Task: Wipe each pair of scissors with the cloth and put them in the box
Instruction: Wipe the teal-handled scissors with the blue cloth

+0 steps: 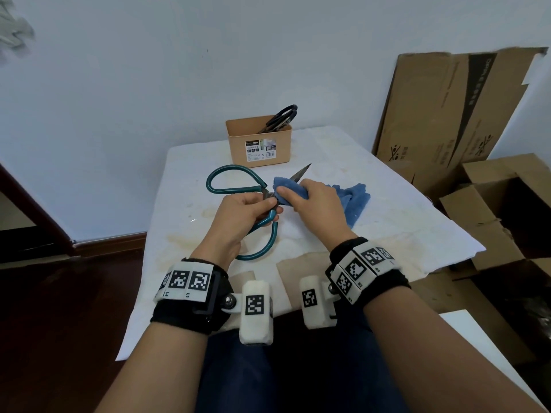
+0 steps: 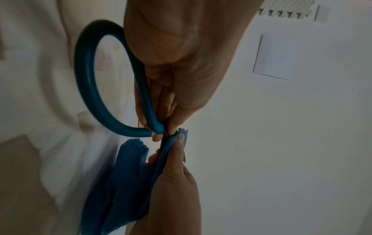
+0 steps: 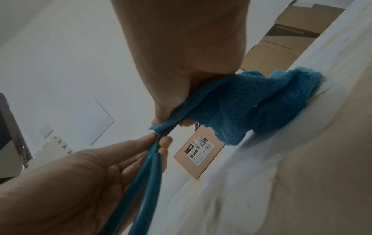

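- Tan box (image 1: 258, 146) at the far side of the surface (image 1: 387, 210), which is covered by a stained white sheet. Printed label on the box front: small icons and a barcode, text too small to read.
- Black-handled scissors (image 1: 281, 116) stand in the box, handles leaning over the right rim.
- Flattened carton (image 1: 453, 105) leans on the wall to the right; the right wrist view reads "OPPLE" on its dark stripe, the smaller print below is illegible. Open cardboard boxes (image 1: 495, 210) sit on the floor just beside the surface.
- Left hand (image 1: 246, 213): fingers and thumb curled round the teal-handled scissors (image 1: 231, 181) close to the pivot, held above the surface in front of the box.
- Right hand (image 1: 316, 201): pinches the blue cloth (image 1: 353, 198) folded round the blades next to the pivot; only the blade tip pokes out past the cloth, toward the box.
- Loose end of the cloth trails onto the surface to the right.
- Both wrists carry black bands with square black-and-white marker tags.
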